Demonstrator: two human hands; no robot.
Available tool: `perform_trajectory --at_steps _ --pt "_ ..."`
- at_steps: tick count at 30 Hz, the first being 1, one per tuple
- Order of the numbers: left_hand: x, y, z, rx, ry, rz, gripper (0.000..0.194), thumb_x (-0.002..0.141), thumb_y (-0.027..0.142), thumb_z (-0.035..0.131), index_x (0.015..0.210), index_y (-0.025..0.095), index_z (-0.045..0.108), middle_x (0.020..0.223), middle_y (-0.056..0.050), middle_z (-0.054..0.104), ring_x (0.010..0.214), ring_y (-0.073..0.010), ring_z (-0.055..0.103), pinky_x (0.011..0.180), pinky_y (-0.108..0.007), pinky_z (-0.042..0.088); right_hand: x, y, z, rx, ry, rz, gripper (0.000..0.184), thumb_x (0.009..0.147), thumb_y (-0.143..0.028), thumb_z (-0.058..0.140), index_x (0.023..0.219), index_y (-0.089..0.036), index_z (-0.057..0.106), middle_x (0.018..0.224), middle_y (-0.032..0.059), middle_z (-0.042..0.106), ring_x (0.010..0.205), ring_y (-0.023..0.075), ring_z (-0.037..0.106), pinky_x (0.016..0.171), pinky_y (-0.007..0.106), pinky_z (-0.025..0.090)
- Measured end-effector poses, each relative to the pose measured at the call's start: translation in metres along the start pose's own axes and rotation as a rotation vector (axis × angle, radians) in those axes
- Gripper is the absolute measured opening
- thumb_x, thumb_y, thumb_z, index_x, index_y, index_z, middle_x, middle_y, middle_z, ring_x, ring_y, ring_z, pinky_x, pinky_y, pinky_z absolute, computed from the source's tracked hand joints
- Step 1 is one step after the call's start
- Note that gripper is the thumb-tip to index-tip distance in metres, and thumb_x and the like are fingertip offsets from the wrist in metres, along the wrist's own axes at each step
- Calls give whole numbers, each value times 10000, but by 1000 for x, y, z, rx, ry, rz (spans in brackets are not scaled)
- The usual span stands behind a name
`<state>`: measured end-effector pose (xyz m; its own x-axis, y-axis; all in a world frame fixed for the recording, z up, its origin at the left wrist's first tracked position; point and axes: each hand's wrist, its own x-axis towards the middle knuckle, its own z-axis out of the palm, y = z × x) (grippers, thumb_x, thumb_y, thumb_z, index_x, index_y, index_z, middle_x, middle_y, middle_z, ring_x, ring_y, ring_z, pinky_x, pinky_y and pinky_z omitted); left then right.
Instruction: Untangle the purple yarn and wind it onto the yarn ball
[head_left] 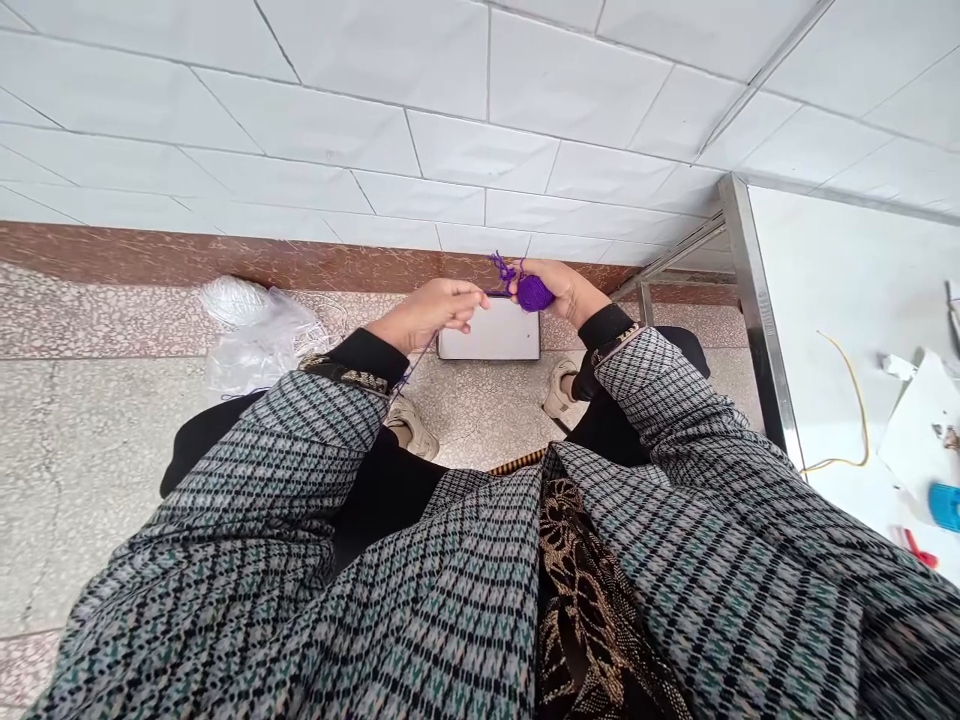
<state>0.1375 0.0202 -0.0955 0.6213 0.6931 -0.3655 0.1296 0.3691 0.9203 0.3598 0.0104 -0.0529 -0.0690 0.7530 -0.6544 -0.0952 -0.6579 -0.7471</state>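
From where I stand, a purple yarn strand (498, 294) is drawn out between the two hands, which looks to call for light, even tension. The right hand (568, 284) closes its fingers around a small purple yarn ball (535, 293), with loose loops poking up beside it. The left hand (435, 308) pinches the strand at its fingertips, the other fingers loosely curled. Both hands are above a white rectangular panel (489, 333); a white yarn ball (234, 300) lies beside a clear plastic bag (255, 350) on the speckled floor (112, 420).
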Motion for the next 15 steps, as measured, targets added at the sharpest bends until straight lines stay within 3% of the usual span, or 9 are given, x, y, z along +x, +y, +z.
perform_trajectory --at_steps 5,10,15 --pt "-2 7 -16 -24 262 -91 171 811 214 752 655 195 687 486 63 396 389 -64 262 536 -255 502 -8 -8 -7 315 -61 -11 205 1228 -332 479 1090 -215 574 800 -38 683 602 103 617 582 185 495" --pt "-13 19 -15 -81 331 -105 170 780 125 621 619 181 618 574 45 519 369 -42 293 626 -234 586 -5 -9 -17 394 -1 20 395 1235 -546 470 1093 -204 607 824 -2 694 628 120 607 568 203 527" --pt "-15 25 -14 -161 413 -131 224 796 90 589 588 174 582 589 46 523 357 -37 276 632 -245 573 -7 -11 -24 353 -124 -120 592 1173 -752 477 939 -220 589 841 25 692 657 127 611 547 205 529"
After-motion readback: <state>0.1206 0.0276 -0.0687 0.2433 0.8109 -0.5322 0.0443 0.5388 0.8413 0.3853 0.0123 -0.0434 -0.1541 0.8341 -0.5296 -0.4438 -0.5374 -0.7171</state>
